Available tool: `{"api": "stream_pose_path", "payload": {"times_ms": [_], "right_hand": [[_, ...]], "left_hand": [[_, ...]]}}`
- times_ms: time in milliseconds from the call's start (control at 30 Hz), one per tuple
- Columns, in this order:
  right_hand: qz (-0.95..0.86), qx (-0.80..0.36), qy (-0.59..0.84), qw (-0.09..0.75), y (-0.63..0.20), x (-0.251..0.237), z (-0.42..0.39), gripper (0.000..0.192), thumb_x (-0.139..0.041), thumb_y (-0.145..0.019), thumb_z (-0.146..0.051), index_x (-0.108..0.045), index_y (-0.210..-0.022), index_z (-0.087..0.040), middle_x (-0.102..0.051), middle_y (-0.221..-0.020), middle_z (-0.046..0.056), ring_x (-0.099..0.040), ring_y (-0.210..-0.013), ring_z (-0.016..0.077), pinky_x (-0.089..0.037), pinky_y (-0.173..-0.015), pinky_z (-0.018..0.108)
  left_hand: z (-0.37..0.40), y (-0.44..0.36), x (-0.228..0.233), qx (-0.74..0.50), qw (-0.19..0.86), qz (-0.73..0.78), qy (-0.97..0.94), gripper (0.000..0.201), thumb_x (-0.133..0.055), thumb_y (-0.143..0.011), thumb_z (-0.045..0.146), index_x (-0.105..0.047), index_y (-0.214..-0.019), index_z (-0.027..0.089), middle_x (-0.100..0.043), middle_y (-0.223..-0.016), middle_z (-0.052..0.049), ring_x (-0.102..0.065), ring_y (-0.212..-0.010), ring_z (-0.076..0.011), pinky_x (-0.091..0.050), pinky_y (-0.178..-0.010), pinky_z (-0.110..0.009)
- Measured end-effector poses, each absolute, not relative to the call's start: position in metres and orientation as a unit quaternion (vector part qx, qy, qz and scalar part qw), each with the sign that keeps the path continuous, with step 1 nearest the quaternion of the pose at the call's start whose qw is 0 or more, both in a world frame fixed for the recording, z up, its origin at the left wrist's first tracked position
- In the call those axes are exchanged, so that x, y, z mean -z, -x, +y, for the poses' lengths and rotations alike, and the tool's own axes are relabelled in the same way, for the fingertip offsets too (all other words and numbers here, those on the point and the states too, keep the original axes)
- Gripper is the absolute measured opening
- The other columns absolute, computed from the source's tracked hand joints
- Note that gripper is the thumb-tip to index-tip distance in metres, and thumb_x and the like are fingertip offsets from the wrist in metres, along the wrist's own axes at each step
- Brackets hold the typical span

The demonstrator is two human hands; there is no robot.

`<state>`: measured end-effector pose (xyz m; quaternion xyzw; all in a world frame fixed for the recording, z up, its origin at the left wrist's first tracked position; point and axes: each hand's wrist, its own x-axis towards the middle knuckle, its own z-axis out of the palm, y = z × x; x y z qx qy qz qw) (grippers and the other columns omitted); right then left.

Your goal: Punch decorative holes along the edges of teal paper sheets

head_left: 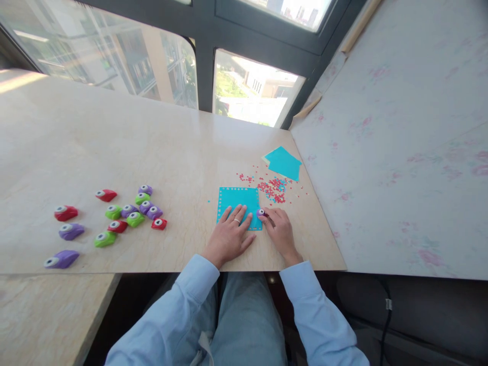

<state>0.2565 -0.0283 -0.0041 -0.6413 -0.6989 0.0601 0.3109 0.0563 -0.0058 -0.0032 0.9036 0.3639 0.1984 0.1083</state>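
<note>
Well left of the blue paper square [238, 206], a cluster of small punches [129, 213] sits on the counter [114, 132]. The left hand [231, 234] lies flat on the square's near edge, fingers [238, 216] spread apart. Just right of the square's near right corner, the right hand [280, 229] has its fingers clamped on a purple punch [261, 212]. Red confetti [272, 188] lies just beyond the square.
</note>
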Motion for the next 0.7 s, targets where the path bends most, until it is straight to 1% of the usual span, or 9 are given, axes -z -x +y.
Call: {"api": "stream_pose_path", "payload": {"times_ms": [133, 300, 467, 600, 700], "right_hand": [[-0.702, -0.068, 0.635, 0.315, -0.2579, 0.0049, -0.0276, 0.034, -0.051, -0.095, -0.039, -0.066, -0.122, -0.023, -0.065, -0.097, 0.009, -0.057, -0.093, 0.0248, -0.048, -0.087, 0.041], [-0.696, -0.097, 0.625, 0.339, -0.2598, 0.0047, -0.0294, 0.034, -0.054, -0.093, -0.038, -0.065, -0.124, -0.029, -0.064, -0.097, 0.007, -0.057, -0.093, 0.0234, -0.048, -0.087, 0.041], [-0.682, -0.125, 0.618, 0.371, -0.2589, 0.0016, -0.0304, 0.029, -0.055, -0.093, -0.037, -0.069, -0.118, -0.029, -0.066, -0.099, 0.007, -0.059, -0.095, 0.0230, -0.049, -0.088, 0.041], [-0.677, -0.132, 0.623, 0.369, -0.2581, -0.0007, -0.0305, 0.025, -0.057, -0.092, -0.038, -0.072, -0.109, -0.029, -0.067, -0.099, 0.007, -0.060, -0.096, 0.0239, -0.049, -0.089, 0.042], [-0.676, -0.133, 0.626, 0.366, -0.2580, -0.0005, -0.0301, 0.026, -0.057, -0.092, -0.039, -0.071, -0.110, -0.028, -0.068, -0.100, 0.007, -0.060, -0.097, 0.0241, -0.049, -0.090, 0.042]], "left_hand": [[-0.0056, -0.0568, 0.0036, -0.193, 0.105, 0.361, -0.907, 0.055, -0.042, -0.095, 0.048, -0.048, -0.139, 0.016, -0.041, -0.150, -0.017, -0.031, -0.143, -0.0294, -0.021, -0.118, -0.052], [-0.0053, -0.0567, 0.0038, -0.199, 0.111, 0.362, -0.904, 0.055, -0.043, -0.095, 0.048, -0.048, -0.139, 0.016, -0.041, -0.150, -0.016, -0.031, -0.143, -0.0296, -0.021, -0.118, -0.052], [-0.0049, -0.0567, 0.0042, -0.203, 0.117, 0.364, -0.901, 0.055, -0.043, -0.094, 0.049, -0.049, -0.137, 0.015, -0.041, -0.149, -0.018, -0.030, -0.143, -0.0302, -0.022, -0.117, -0.053], [-0.0044, -0.0566, 0.0044, -0.211, 0.121, 0.364, -0.899, 0.054, -0.044, -0.094, 0.049, -0.049, -0.137, 0.017, -0.042, -0.149, -0.017, -0.031, -0.143, -0.0300, -0.022, -0.118, -0.053], [-0.0044, -0.0562, 0.0038, -0.214, 0.120, 0.365, -0.898, 0.053, -0.045, -0.094, 0.048, -0.050, -0.137, 0.017, -0.042, -0.149, -0.016, -0.031, -0.143, -0.0298, -0.022, -0.118, -0.053]]}}
